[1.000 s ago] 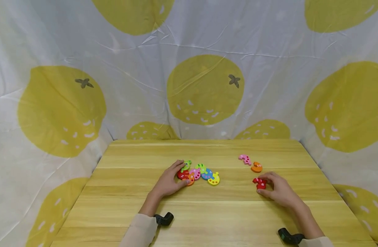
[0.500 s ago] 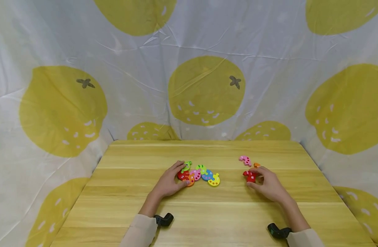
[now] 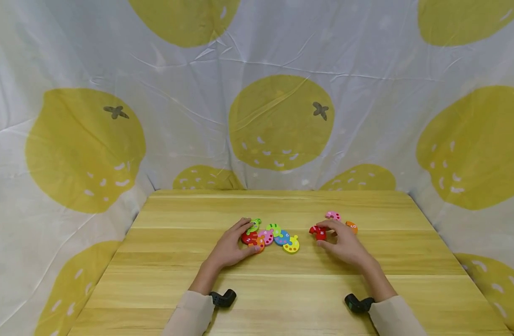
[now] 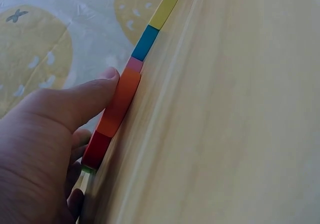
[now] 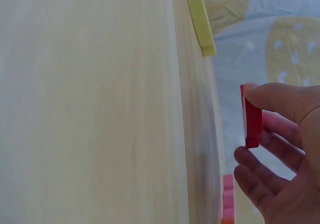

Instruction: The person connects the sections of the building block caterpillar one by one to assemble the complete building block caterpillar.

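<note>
A chain of joined caterpillar number puzzle pieces lies mid-table: a green head piece (image 3: 253,227), a red piece 2 (image 3: 248,238), an orange piece 3 (image 3: 258,244), then pink, green, a blue piece 6 (image 3: 281,237) and a yellow piece (image 3: 291,245) at the right end. My left hand (image 3: 232,243) holds the head end, thumb (image 4: 102,89) against the orange piece and fingers at the green head. Between thumb and fingers, my right hand (image 3: 343,240) pinches a red puzzle piece 8 (image 5: 253,118), raised over the table right of the yellow piece.
Behind the right hand lie a loose pink puzzle piece (image 3: 333,215) and an orange piece 10 (image 3: 351,227). The wooden table (image 3: 282,298) meets a lemon-print cloth (image 3: 278,121) at the back and sides. Black wrist cameras (image 3: 358,304) sit by both sleeves.
My right hand has carried the red piece leftward and slightly back, from right of the loose pieces towards the yellow end of the chain. My left hand has stayed in place.
</note>
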